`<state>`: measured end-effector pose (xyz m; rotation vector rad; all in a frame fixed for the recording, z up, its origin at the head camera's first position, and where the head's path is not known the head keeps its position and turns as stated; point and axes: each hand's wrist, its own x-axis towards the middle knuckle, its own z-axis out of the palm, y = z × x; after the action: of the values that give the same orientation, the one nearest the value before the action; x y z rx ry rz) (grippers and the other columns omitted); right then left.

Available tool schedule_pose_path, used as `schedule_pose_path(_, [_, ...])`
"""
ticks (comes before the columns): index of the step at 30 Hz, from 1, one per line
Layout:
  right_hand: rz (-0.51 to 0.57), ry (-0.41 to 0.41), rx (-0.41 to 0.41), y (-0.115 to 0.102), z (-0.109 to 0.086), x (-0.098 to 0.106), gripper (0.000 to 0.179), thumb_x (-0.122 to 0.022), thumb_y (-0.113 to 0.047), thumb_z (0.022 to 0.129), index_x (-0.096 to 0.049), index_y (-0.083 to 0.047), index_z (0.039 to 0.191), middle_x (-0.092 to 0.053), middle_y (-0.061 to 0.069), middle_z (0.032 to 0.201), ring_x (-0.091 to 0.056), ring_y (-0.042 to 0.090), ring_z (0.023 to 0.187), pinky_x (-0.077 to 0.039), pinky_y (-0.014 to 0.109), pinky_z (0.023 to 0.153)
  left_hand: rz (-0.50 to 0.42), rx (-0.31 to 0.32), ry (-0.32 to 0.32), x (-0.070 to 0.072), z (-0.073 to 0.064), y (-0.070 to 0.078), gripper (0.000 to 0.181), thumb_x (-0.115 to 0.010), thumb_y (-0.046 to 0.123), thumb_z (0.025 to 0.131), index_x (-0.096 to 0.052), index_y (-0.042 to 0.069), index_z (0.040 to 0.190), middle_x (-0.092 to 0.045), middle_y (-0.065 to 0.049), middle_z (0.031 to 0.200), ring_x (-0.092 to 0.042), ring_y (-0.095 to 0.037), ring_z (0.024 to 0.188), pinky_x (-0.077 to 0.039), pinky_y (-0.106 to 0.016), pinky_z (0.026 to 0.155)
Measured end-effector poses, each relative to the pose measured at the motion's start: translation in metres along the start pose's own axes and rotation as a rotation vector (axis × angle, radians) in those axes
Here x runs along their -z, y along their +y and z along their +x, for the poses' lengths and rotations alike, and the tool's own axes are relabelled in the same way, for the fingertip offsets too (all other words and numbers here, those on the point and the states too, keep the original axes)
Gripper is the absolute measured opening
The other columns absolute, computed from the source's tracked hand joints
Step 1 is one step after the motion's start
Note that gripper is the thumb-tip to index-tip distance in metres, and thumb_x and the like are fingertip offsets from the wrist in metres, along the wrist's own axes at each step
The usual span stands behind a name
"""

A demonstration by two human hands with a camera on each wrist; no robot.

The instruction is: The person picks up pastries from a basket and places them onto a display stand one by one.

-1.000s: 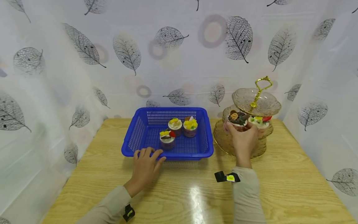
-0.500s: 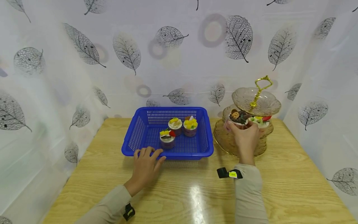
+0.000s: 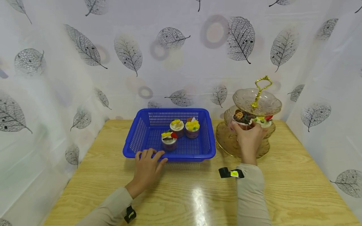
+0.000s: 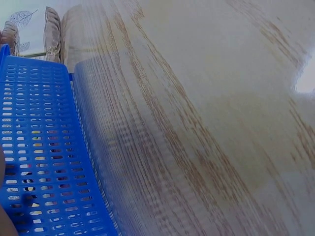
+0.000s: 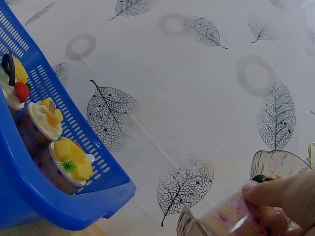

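Observation:
My right hand [image 3: 249, 139] pinches a dessert cup [image 3: 242, 121] with dark chocolate-like topping and a walnut-like piece. It is at the middle tier of a clear, gold-trimmed tiered stand [image 3: 267, 108]; whether its base touches that tier is hidden. Beside it on that tier sits another cup [image 3: 263, 123] with yellow and red toppings, partly behind the fingers. In the right wrist view the held cup [image 5: 268, 216] lies tilted under the thumb, purple-streaked through its clear wall. My left hand [image 3: 146, 171] holds the front rim of a blue plastic basket [image 3: 192, 156], fingers over it, thumb outside.
Inside the basket stand several fruit-topped cups: one with a strawberry [image 3: 169, 142], one with pale cream [image 3: 177, 128], one with yellow pieces [image 3: 192, 128]. The stand's top tier overhangs the right hand, with a gold handle [image 3: 263, 82] above. A leaf-print curtain [image 3: 181, 62] backs the wooden table [image 3: 294, 175].
My right hand has shifted slightly to the right with the cup, toward the other cup. The stand has moved a little to the left. My left hand stays on the basket rim.

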<state>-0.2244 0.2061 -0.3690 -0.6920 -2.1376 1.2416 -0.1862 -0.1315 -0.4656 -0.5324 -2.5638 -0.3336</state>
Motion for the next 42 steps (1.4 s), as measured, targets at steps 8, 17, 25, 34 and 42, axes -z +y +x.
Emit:
schedule_pose_path(8, [0.002, 0.062, 0.042, 0.003, 0.003, -0.003, 0.052, -0.076, -0.040, 0.065, -0.063, 0.002, 0.093, -0.062, 0.017, 0.087, -0.050, 0.030, 0.091, -0.035, 0.041, 0.078, 0.005, 0.002, 0.002, 0.000, -0.001, 0.000, 0.035, -0.044, 0.049, 0.088, -0.061, 0.025, 0.108, -0.055, -0.004, 0.095, -0.049, -0.024, 0.093, -0.027, -0.051, 0.084])
schedule_pose_path(17, [-0.051, 0.068, 0.051, 0.004, 0.003, 0.000, 0.048, -0.076, -0.038, 0.066, -0.061, -0.001, 0.092, -0.058, 0.014, 0.094, -0.050, 0.029, 0.093, -0.037, 0.043, 0.074, -0.006, -0.007, 0.026, 0.000, -0.002, -0.001, 0.035, -0.046, 0.049, 0.088, -0.062, 0.023, 0.106, -0.055, -0.004, 0.094, -0.050, -0.025, 0.092, -0.027, -0.051, 0.083])
schedule_pose_path(25, [-0.074, 0.068, 0.044, 0.010, 0.002, -0.001, 0.058, -0.078, -0.034, 0.064, -0.060, -0.002, 0.109, -0.057, 0.015, 0.108, -0.051, 0.032, 0.103, -0.037, 0.046, 0.083, 0.004, -0.002, 0.015, 0.000, -0.002, -0.001, 0.035, -0.045, 0.049, 0.088, -0.061, 0.024, 0.107, -0.055, -0.004, 0.094, -0.050, -0.025, 0.091, -0.028, -0.050, 0.083])
schedule_pose_path(34, [-0.048, 0.069, 0.039, 0.015, 0.002, -0.003, 0.062, -0.078, -0.030, 0.066, -0.053, -0.002, 0.115, -0.047, 0.017, 0.115, -0.044, 0.032, 0.109, -0.033, 0.047, 0.089, 0.000, -0.015, 0.033, 0.001, -0.001, 0.000, 0.035, -0.044, 0.050, 0.088, -0.061, 0.024, 0.106, -0.055, -0.004, 0.093, -0.049, -0.024, 0.091, -0.028, -0.050, 0.083])
schedule_pose_path(42, [-0.070, 0.085, 0.061, 0.016, 0.002, -0.003, 0.068, -0.078, -0.028, 0.066, -0.046, -0.002, 0.120, -0.044, 0.019, 0.118, -0.040, 0.034, 0.111, -0.030, 0.048, 0.092, 0.002, -0.016, 0.028, -0.002, 0.000, -0.001, 0.034, -0.045, 0.049, 0.088, -0.061, 0.025, 0.106, -0.055, -0.003, 0.093, -0.048, -0.023, 0.093, -0.027, -0.049, 0.083])
